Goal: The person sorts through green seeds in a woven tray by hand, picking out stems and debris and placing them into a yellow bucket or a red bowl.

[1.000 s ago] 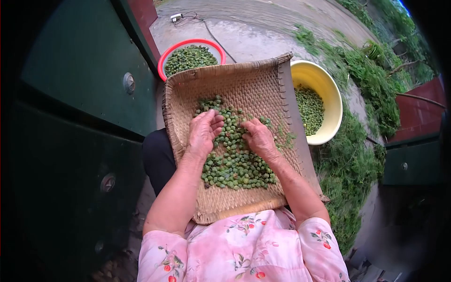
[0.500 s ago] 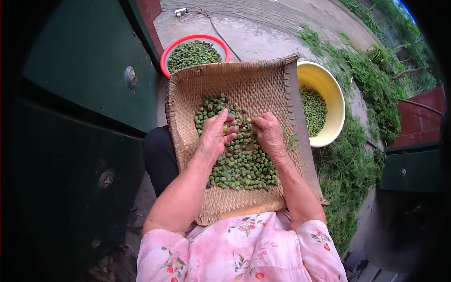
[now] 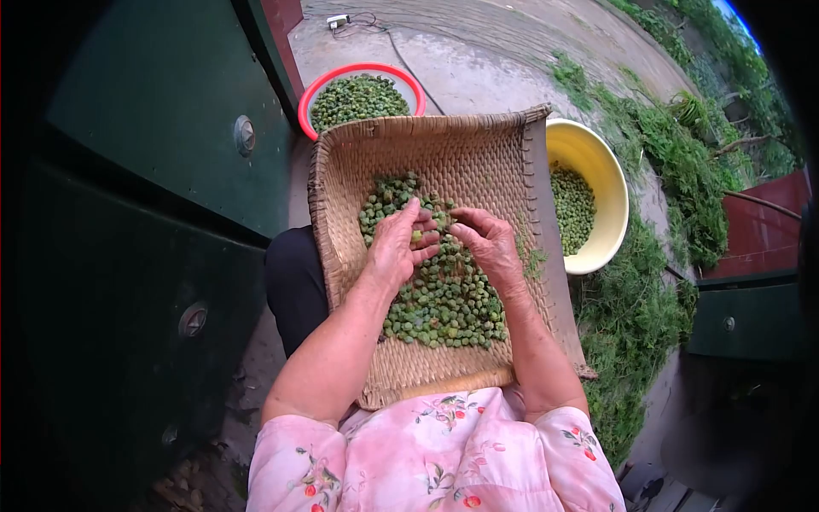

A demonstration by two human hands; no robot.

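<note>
A woven wicker winnowing basket (image 3: 354,141) rests across my lap, with a heap of small, round green fruits (image 3: 461,307) spread over its middle. My left hand (image 3: 399,243) is cupped over the heap, palm turned inward, its fingers curled around a few green fruits. Facing it from the right is my right hand (image 3: 490,246), its thumb and forefinger a little apart near the left fingertips. Nothing shows between those two fingers. The right hand's other fingers are partly hidden.
Beyond the basket stands a red-rimmed basin (image 3: 420,92) of similar fruits. A yellow bucket (image 3: 612,196) holding more sits at the right. Cut green foliage (image 3: 627,341) covers the ground there. A dark green door (image 3: 171,136) is at the left, and a cable (image 3: 409,64) crosses the concrete.
The right thumb and forefinger have parted from a pinch, and the right hand has moved slightly left toward the left hand. The left hand stays cupped in nearly the same place.
</note>
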